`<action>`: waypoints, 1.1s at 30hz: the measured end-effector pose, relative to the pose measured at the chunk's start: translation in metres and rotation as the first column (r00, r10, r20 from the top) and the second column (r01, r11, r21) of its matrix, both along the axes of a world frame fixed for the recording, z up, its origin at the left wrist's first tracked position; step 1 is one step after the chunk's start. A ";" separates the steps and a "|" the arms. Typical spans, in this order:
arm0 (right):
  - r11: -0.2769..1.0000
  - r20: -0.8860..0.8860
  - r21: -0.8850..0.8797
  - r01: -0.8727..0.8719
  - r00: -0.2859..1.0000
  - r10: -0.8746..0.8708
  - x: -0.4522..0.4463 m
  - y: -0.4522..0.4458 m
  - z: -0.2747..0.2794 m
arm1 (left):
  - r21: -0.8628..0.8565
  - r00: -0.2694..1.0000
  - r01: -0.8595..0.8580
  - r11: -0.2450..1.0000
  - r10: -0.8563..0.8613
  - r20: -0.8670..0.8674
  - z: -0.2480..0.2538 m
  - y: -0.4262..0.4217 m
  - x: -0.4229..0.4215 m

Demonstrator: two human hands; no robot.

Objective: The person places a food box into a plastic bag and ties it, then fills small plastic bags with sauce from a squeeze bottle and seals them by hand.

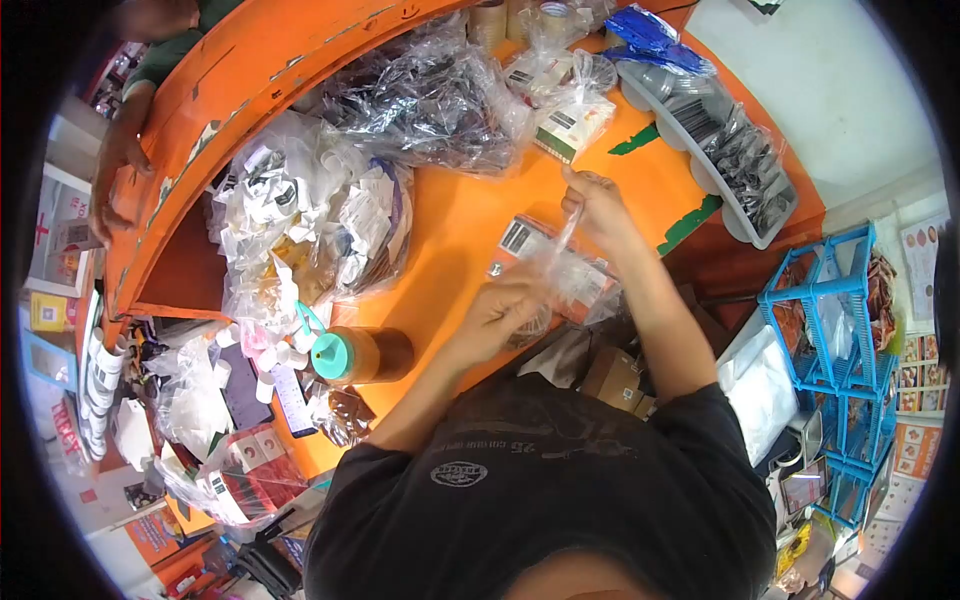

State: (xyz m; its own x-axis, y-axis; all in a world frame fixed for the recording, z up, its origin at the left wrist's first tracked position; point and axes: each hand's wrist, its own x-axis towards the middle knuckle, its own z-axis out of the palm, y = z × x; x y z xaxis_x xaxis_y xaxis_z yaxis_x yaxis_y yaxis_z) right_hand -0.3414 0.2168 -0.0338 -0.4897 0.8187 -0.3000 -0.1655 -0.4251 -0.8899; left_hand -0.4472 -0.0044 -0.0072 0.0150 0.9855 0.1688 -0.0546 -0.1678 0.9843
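Observation:
A clear plastic bag (583,288) hangs in front of me over the orange counter, with its neck pulled up into a narrow twist. Packed things show through it, some of them red-orange, but their kind is unclear. My right hand (597,208) is closed on the upper end of the twisted neck. Lower and to the left, my left hand (503,312) has its fingers closed at the side of the same bag, slightly blurred. Just behind the bag lies a packet with a white printed label (525,240).
A bottle with a teal cap (333,355) stands left on the orange counter (455,215). Heaped plastic bags (415,105), tied bags with receipts (290,200) and a grey tray of black-wrapped items (740,165) surround it. Another person's hand (118,175) rests at far left.

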 end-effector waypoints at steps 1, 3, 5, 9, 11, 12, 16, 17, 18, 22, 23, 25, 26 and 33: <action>0.993 -0.103 -0.115 -0.015 0.995 0.003 -0.005 -0.007 0.002 | -0.052 0.992 0.022 0.998 -0.015 0.122 -0.010 -0.001 0.016; 0.949 0.075 -0.162 0.272 0.962 -0.263 -0.020 -0.001 -0.016 | -0.095 0.938 0.114 0.989 -0.076 0.338 -0.032 -0.007 0.036; 0.916 0.206 -0.117 0.385 0.911 -0.357 -0.021 0.007 -0.050 | -0.103 0.875 0.160 0.982 -0.093 0.475 -0.038 -0.007 0.034; 0.972 0.124 0.198 0.126 0.980 -0.152 -0.021 0.009 -0.025 | -0.156 0.738 0.000 0.988 0.105 0.666 -0.010 0.007 0.025; 0.890 0.168 0.449 -0.081 0.986 0.005 -0.007 -0.011 0.025 | -0.119 0.855 -0.178 0.977 0.213 0.472 -0.001 0.022 0.018; 0.740 0.241 0.627 -0.245 0.964 0.115 -0.001 -0.023 0.038 | -0.034 0.947 -0.262 0.964 0.264 0.181 -0.009 0.034 0.013; 0.068 0.384 0.921 -0.383 0.924 0.004 0.011 -0.070 0.087 | 0.039 0.961 -0.241 0.970 0.244 -0.126 -0.016 0.062 0.009; 0.032 0.341 0.940 -0.340 0.939 -0.043 0.013 -0.072 0.090 | 0.030 0.951 -0.272 0.962 0.273 -0.143 -0.010 0.065 0.009; 0.185 0.243 0.956 -0.228 0.968 -0.063 0.016 -0.061 0.085 | 0.022 0.939 -0.304 0.952 0.304 -0.159 0.008 0.067 0.009; 0.670 0.457 0.564 -0.482 0.858 0.233 0.035 -0.049 0.069 | 0.105 0.917 -0.345 0.933 0.359 -0.171 0.000 0.071 0.008; 0.734 0.451 0.488 -0.474 0.856 0.253 0.036 -0.052 0.066 | 0.025 0.941 -0.297 0.954 0.297 -0.160 -0.004 0.068 0.006; 0.833 0.434 0.321 -0.450 0.852 0.293 0.033 -0.065 0.066 | -0.131 0.976 -0.194 0.972 0.178 -0.121 0.006 0.062 -0.001; 0.741 0.425 0.522 -0.422 0.882 0.203 0.034 -0.072 0.069 | -0.198 0.986 -0.102 0.975 0.126 0.113 0.006 0.060 -0.008; 0.421 0.245 0.821 -0.386 0.904 0.351 0.049 -0.073 0.039 | -0.209 0.966 0.054 0.976 0.002 0.260 0.000 0.060 -0.022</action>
